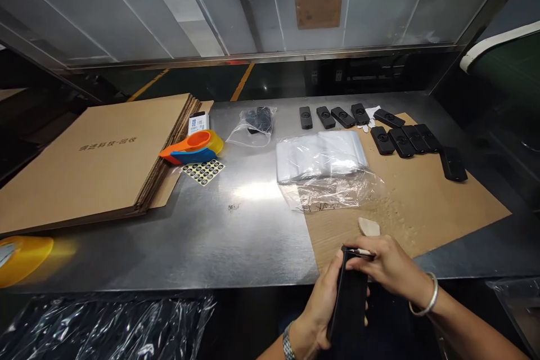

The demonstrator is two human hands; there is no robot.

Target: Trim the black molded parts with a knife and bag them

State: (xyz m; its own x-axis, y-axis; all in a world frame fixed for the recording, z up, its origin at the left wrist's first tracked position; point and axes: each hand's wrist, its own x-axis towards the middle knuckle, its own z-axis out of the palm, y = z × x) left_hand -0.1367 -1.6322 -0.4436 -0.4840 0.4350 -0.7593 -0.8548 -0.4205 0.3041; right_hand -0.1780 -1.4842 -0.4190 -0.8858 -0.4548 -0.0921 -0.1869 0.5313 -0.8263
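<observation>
My left hand (316,306) is wrapped round a long black rectangular case (351,301), held tilted at the table's front edge. Pinched in my right hand (394,264) is a thin whitish stick (363,252), which lies against the case's upper end. What its tip touches is hidden by my fingers. Just beyond my hands, a small beige wedge-shaped piece (369,227) rests on the cardboard sheet (439,197). Several smaller black box-shaped devices (383,140) with round marks sit toward the back right.
Clear plastic bags (320,157) lie mid-table. At left are stacked flat cartons (93,157), an orange-and-blue tape dispenser (192,147), a sticker sheet (204,171) and a yellow tape roll (25,260). A bagged black item (258,121) lies behind. A translucent panel (379,17) hangs above the back edge.
</observation>
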